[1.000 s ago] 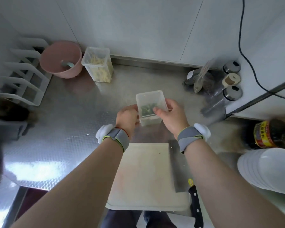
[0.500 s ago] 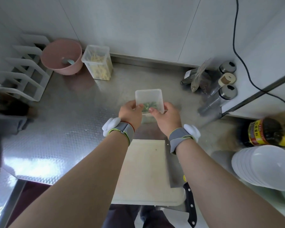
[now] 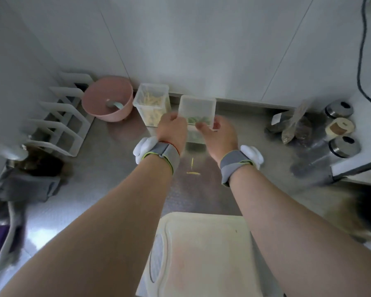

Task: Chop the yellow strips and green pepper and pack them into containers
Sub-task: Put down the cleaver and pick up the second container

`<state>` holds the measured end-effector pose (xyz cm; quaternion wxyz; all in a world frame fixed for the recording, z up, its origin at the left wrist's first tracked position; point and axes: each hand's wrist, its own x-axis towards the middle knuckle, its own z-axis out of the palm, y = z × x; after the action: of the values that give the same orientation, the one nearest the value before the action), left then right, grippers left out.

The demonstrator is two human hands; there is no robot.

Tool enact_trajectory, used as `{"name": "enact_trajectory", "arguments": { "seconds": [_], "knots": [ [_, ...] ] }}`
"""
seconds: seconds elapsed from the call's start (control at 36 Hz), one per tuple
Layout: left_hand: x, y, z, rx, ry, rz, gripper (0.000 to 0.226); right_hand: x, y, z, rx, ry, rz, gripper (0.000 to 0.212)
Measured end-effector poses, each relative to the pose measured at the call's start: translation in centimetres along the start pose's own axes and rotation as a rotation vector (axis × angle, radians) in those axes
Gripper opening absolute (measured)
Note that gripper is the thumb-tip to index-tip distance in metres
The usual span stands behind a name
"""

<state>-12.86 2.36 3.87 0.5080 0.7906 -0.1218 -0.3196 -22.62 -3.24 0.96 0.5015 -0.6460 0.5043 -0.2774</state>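
While both hands curl round it, the clear container point(image 3: 197, 107) is near the back wall, just right of the tub of yellow strips point(image 3: 151, 103). Grip: left hand point(image 3: 171, 130) on its left wall, right hand point(image 3: 220, 133) on its right wall, fingers bent. The green pepper pieces point(image 3: 198, 119) lie inside. Two stray yellow strips point(image 3: 192, 167) lie on the counter point(image 3: 116, 179) between the wrists.

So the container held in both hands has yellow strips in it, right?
No: the container, held by the left hand and right hand, has green pepper pieces in it, as the head view shows. The yellow strips are in the other container.
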Motion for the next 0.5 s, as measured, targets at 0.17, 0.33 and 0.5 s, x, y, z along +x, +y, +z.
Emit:
{"name": "enact_trajectory", "arguments": {
  "seconds": [0.17, 0.33, 0.5],
  "knots": [
    [2.5, 0.8, -0.4, 0.104, -0.022, 0.073, 0.037, 2.8, -0.7, 2.3, -0.025, -0.039, 0.000, 0.037],
    [4.6, 0.3, 0.0, 0.058, -0.026, 0.074, 0.054, 4.6, -0.9, 3.7, -0.076, -0.113, -0.002, 0.039],
    [4.2, -0.8, 0.4, 0.289, -0.058, 0.242, 0.064, 4.3, -0.9, 4.7, 0.035, -0.111, -0.022, 0.028]
  ]
}}
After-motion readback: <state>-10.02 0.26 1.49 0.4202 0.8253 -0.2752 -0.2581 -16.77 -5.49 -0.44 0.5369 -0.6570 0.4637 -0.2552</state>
